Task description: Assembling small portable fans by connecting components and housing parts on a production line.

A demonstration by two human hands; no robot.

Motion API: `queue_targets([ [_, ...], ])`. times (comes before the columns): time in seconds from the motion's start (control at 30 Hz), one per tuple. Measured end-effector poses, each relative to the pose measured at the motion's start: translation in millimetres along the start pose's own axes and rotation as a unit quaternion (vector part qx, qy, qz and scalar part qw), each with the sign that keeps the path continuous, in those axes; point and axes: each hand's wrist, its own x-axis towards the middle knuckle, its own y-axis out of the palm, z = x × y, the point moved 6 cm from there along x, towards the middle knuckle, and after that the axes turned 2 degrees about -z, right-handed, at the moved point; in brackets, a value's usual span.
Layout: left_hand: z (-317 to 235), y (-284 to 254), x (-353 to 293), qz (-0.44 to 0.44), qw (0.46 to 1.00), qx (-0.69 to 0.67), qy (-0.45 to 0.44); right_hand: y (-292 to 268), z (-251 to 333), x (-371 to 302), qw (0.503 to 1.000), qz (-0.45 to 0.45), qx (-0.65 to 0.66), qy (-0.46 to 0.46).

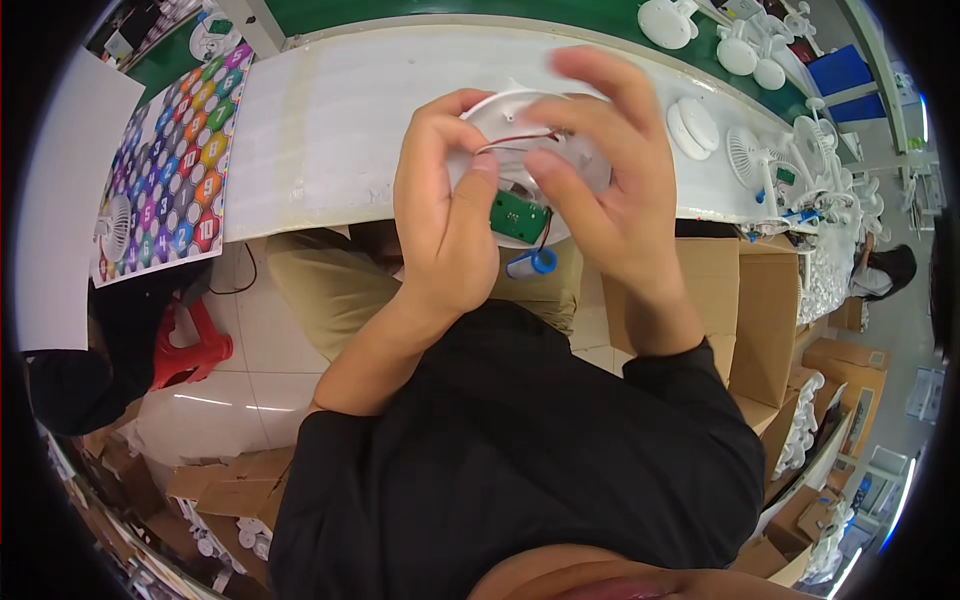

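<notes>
My left hand point(445, 210) grips the edge of a round white plastic housing point(500, 104), held open side up over the table's near edge. Inside it run thin red and dark wires point(520, 139), with my left thumb beside them. A green circuit board point(517, 217) sits at the housing's near side. From a wire below it hangs a blue cylindrical battery point(531, 263). My right hand point(630, 190) is over the housing's right side, fingers apart and partly blurred, its thumb near the wires. Those fingers hide part of the inside.
The white worktable point(340, 120) carries white round covers point(692, 128) and several small white fans point(750, 158) at right. A colourful printed sheet point(180, 160) lies at left. Cardboard boxes point(765, 310) stand at right below the table, a red stool point(193, 345) at left.
</notes>
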Motion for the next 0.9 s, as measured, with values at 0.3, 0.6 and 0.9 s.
queue_targets([
  [0.3, 13.0, -11.9, 0.0, -0.066, 0.993, -0.084, 0.055, 31.3, 11.5, 16.1, 0.993, 0.093, -0.060, -0.048],
  [0.6, -4.1, -37.1, 31.2, 0.139, 0.981, 0.113, -0.075, 19.0, -2.8, 28.1, 0.998, 0.032, -0.044, -0.035],
  [0.9, -2.3, -15.4, 44.0, 0.086, 0.992, 0.028, -0.082, -31.2, 13.1, -35.9, 0.983, 0.018, -0.075, 0.167],
])
